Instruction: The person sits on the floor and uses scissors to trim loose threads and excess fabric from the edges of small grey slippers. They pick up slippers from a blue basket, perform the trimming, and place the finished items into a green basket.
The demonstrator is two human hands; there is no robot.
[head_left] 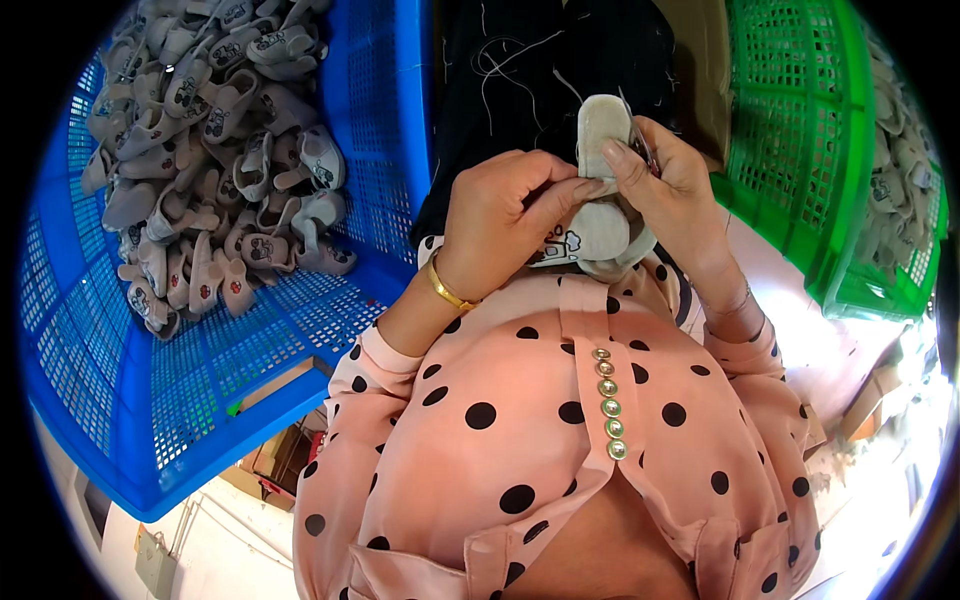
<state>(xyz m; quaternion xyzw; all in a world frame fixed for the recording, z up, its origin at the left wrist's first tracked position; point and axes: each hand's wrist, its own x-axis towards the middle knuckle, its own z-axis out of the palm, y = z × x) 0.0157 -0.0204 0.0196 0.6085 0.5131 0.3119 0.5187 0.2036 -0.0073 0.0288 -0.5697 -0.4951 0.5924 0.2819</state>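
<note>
A small grey baby shoe (603, 215) is held upright close to my chest, sole facing me. My left hand (505, 215), with a gold bracelet at the wrist, grips the shoe from the left, thumb pressed on its sole. My right hand (668, 190) holds the shoe's right side, the index finger lying over the sole's top. A thin metal tool (640, 145), perhaps small snips, shows by the right fingers. Loose threads lie on the black cloth (540, 70) on my lap behind the shoe.
A blue plastic crate (200, 390) at my left holds a heap of several similar grey shoes (215, 150). A green plastic crate (800, 150) at my right also holds grey shoes (905, 170). The pink polka-dot blouse (520, 440) fills the lower middle.
</note>
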